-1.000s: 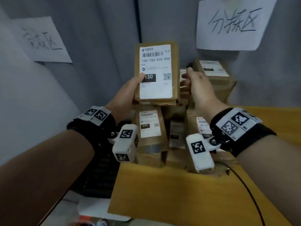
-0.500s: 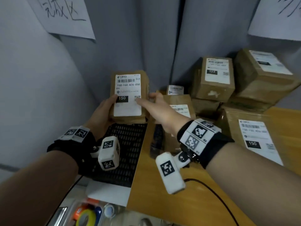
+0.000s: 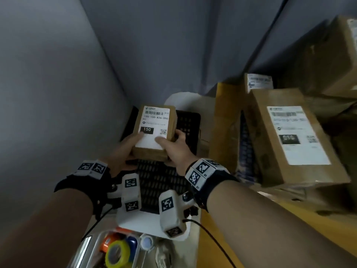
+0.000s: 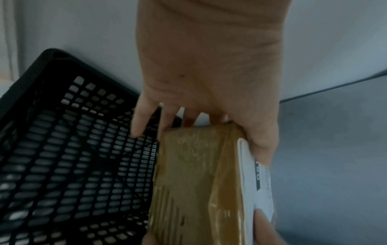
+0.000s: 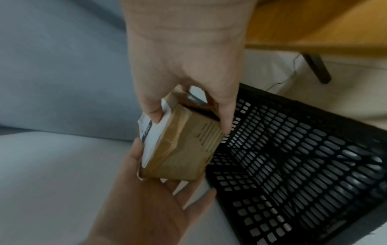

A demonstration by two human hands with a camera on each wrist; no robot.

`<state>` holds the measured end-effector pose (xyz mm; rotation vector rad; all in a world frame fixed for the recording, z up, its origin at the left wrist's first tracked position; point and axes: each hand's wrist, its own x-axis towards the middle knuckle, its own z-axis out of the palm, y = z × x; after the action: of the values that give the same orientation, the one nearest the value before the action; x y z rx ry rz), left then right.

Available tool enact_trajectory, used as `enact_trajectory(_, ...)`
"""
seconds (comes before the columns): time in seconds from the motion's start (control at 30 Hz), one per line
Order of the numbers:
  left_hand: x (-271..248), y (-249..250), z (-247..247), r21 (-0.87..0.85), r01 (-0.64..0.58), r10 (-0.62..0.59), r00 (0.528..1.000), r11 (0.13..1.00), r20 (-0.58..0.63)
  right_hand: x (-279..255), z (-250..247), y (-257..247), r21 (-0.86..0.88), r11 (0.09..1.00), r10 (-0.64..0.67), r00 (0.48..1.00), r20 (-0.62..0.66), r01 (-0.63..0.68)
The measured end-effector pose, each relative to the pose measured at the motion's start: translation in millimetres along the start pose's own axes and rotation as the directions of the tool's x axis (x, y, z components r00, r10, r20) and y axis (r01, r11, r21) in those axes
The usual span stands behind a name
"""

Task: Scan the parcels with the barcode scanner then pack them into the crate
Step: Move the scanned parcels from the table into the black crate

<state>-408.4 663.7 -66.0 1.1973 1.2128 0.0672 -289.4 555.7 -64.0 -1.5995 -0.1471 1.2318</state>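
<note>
a second ago the parcel (image 3: pixel 154 132) was held up high in front of the stacked boxes (image 3: pixel 293 136); now it has swung round to the 9 o'clock side and hangs low over the black crate (image 3: pixel 190 122), label up. so packing of this one looks to be under way, though no scanner shows in any view. the left hand (image 3: pixel 125 149) cups its near left corner, thumb on the label; the right hand (image 3: pixel 173 147) pinches the near right corner, thumb on top, fingers beneath. the crate floor reads bare, with free room all round. the grey wall sits close at 9 o'clock and the worktop (image 3: pixel 222 248) edge at 3 o'clock, so a straight drop looks safest.
</note>
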Motion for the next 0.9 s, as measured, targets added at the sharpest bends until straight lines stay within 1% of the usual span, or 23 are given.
enact_trajectory(0.03, 12, -7, -7, 0.021, 0.016, -0.017, 0.999, 1.000, 0.030, 15, 7, 8, 0.022, 1.000, 0.011, 1.000, -0.008, -0.010)
enact_trajectory(0.1, 38, -19, -19, 0.005, 0.031, -0.032, 0.998, 0.999, 0.060, 44, 17, 23, 0.044, 0.999, 0.024, 0.999, -0.034, -0.022)
enact_trajectory(0.17, 65, -32, -26, -0.021, 0.008, -0.007, 0.997, 1.000, 0.074, 74, 26, 40, 0.045, 0.998, 0.040, 0.997, -0.060, -0.037)
enact_trajectory(0.3, 122, -65, -25, -0.014, -0.051, 0.052, 0.993, 0.999, 0.102, 135, 34, 81, 0.067, 0.994, 0.095, 0.985, -0.143, -0.086)
enact_trajectory(0.33, 126, -70, -22, -0.006, -0.060, 0.060, 0.993, 0.998, 0.099, 141, 30, 85, 0.064, 0.993, 0.111, 0.984, -0.140, -0.102)
enact_trajectory(0.4, 150, -90, -22, 0.016, -0.060, 0.058, 0.993, 0.998, 0.105, 163, 31, 104, 0.036, 0.989, 0.149, 0.982, -0.113, -0.146)
enact_trajectory(0.47, 175, -109, -27, 0.048, -0.038, 0.034, 0.995, 0.998, 0.091, 184, 34, 123, -0.003, 0.981, 0.192, 0.975, -0.110, -0.194)
enact_trajectory(0.53, 196, -126, -35, 0.148, -0.017, 0.007, 0.998, 0.989, 0.070, 206, 38, 145, -0.047, 0.976, 0.202, 0.963, -0.181, -0.213)
enact_trajectory(0.6, 219, -145, -44, 0.269, 0.010, -0.015, 1.000, 0.963, 0.014, 225, 43, 164, -0.066, 0.975, 0.190, 0.951, -0.243, -0.212)
enact_trajectory(0.63, 230, -153, -48, 0.296, 0.020, -0.016, 1.000, 0.955, -0.016, 234, 46, 172, -0.054, 0.974, 0.198, 0.947, -0.253, -0.218)
enact_trajectory(0.7, 246, -166, -51, 0.319, 0.034, -0.018, 0.998, 0.947, -0.054, 253, 49, 190, -0.014, 0.971, 0.225, 0.938, -0.262, -0.237)
enact_trajectory(0.77, 264, -180, -48, 0.329, 0.044, -0.028, 0.998, 0.943, -0.055, 271, 47, 208, 0.022, 0.969, 0.245, 0.939, -0.242, -0.247)
enact_trajectory(0.83, 278, -192, -43, 0.298, 0.063, -0.056, 0.998, 0.953, -0.033, 284, 46, 224, 0.079, 0.960, 0.281, 0.936, -0.211, -0.270)
enact_trajectory(0.9, 289, -202, -36, 0.245, 0.098, -0.103, 0.995, 0.964, 0.010, 298, 48, 237, 0.118, 0.959, 0.278, 0.935, -0.222, -0.257)
